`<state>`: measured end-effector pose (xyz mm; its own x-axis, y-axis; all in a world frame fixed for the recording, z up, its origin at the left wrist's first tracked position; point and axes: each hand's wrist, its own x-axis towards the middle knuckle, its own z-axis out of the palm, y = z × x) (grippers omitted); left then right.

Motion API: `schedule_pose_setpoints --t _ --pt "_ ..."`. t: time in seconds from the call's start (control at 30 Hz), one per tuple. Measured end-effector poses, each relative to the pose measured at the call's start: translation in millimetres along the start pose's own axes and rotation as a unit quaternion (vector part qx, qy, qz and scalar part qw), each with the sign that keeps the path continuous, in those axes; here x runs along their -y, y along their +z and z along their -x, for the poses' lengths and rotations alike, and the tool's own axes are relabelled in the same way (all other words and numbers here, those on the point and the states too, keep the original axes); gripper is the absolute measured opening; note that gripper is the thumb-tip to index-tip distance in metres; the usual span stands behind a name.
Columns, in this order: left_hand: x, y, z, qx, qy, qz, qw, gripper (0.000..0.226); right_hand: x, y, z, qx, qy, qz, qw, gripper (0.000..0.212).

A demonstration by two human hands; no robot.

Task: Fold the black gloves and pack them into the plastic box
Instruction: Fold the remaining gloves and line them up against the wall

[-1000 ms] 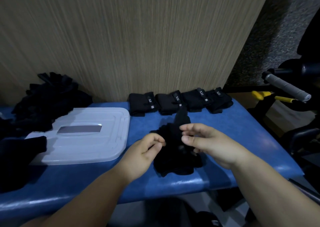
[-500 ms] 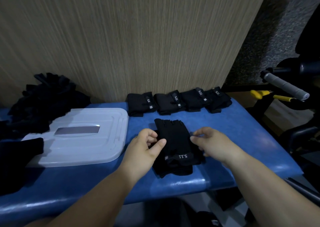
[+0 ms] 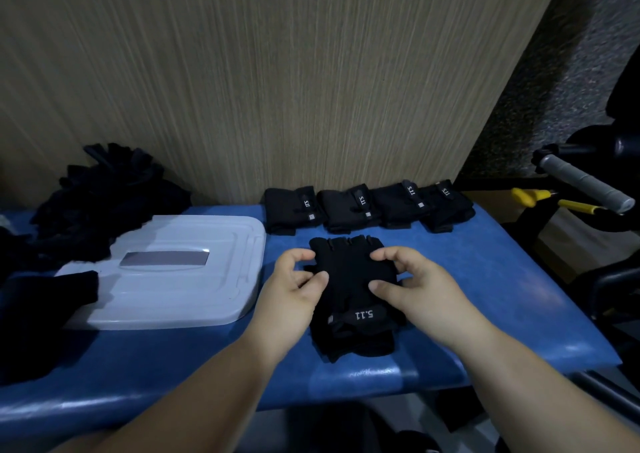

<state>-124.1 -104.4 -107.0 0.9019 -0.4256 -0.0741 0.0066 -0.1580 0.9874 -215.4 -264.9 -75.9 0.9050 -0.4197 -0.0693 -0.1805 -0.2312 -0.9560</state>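
A black fingerless glove (image 3: 349, 279) with a "5.11" wrist strap lies flat on the blue bench (image 3: 502, 300), stacked on another black glove. My left hand (image 3: 294, 290) pinches its left edge between thumb and curled fingers. My right hand (image 3: 412, 283) grips its right edge the same way. The plastic box (image 3: 173, 272) sits to the left with its white lid on. Several folded black gloves (image 3: 363, 206) stand in a row along the wall behind.
A heap of loose black gloves (image 3: 104, 193) lies at the back left, and dark fabric (image 3: 45, 300) overlaps the box's near left corner. Right of the bench are a grey-handled bar (image 3: 585, 182) and yellow-handled tools (image 3: 533, 198). The wood-grain wall (image 3: 277, 89) is close behind.
The crumpled glove was spread out flat with its fingers pointing away. Both hands shifted from above the glove to gripping its left and right edges.
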Motion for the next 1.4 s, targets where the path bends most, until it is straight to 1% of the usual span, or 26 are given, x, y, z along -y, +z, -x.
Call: schedule_pose_setpoints --t 0.07,0.13,0.27,0.4,0.5,0.53,0.6,0.67,0.73,0.8,0.83,0.9,0.97,1.03,1.17,1.3,1.4 --pt "0.1 -1.7 1.9 0.002 0.016 -0.037 0.999 0.022 0.7 -1.3 1.3 0.008 0.001 0.016 1.000 0.034" --pt "1.6 -3.4 4.6 -0.005 0.043 -0.122 0.992 0.019 -2.1 -2.6 1.2 0.018 0.007 0.075 0.997 0.037" --pt "7.4 -4.4 7.1 -0.001 0.092 -0.293 0.952 0.026 -10.8 -0.4 -1.7 0.040 0.009 0.218 0.975 0.051" --pt "9.3 -5.4 5.9 0.012 0.112 -0.384 0.916 0.031 -14.9 -0.4 -2.4 0.058 0.015 0.281 0.958 0.061" --pt "10.3 -5.5 7.5 0.002 0.134 -0.411 0.902 0.035 -18.5 -4.7 -2.7 0.054 0.004 0.284 0.957 0.058" --pt "10.6 -5.3 8.4 -0.012 0.151 -0.411 0.899 0.036 -19.8 -5.7 -3.4 0.037 -0.012 0.280 0.959 0.054" --pt "11.9 -5.1 9.8 -0.031 0.202 -0.402 0.892 0.035 -21.1 -5.0 -6.2 -0.013 -0.072 0.265 0.961 0.039" --pt "12.7 -5.1 8.9 -0.018 0.252 -0.382 0.889 0.036 -20.2 -1.2 -10.2 -0.033 -0.136 0.254 0.957 0.032" --pt "15.8 -5.6 6.7 0.019 0.276 -0.377 0.884 0.046 -19.4 5.1 -12.0 0.001 -0.175 0.283 0.943 0.035" --pt "17.5 -5.8 6.0 0.087 0.255 -0.401 0.875 0.056 -21.7 11.6 -12.3 0.073 -0.175 0.326 0.926 0.043" --pt "19.4 -6.4 4.7 0.123 0.235 -0.424 0.866 0.057 -23.9 13.5 -12.0 0.109 -0.160 0.347 0.918 0.048" --pt "20.5 -8.5 1.8 0.186 0.188 -0.483 0.835 0.055 -29.1 14.4 -12.2 0.169 -0.116 0.399 0.894 0.056" --pt "18.0 -10.9 0.9 0.218 0.159 -0.518 0.812 0.056 -31.2 13.0 -12.5 0.199 -0.088 0.448 0.867 0.059" --pt "15.7 -12.4 1.4 0.231 0.143 -0.529 0.804 0.057 -30.9 12.0 -12.3 0.210 -0.073 0.474 0.852 0.060" --pt "16.9 -14.9 3.8 0.225 0.132 -0.544 0.797 0.059 -28.4 11.2 -11.3 0.208 -0.049 0.498 0.841 0.063" --pt "19.1 -20.9 2.9 0.223 0.125 -0.550 0.795 0.061 -29.3 6.7 -11.6 0.196 -0.031 0.501 0.842 0.063" --pt "20.7 -26.6 3.7 0.218 0.128 -0.550 0.796 0.060 -30.1 -0.2 -12.5 0.178 -0.026 0.499 0.848 0.055"
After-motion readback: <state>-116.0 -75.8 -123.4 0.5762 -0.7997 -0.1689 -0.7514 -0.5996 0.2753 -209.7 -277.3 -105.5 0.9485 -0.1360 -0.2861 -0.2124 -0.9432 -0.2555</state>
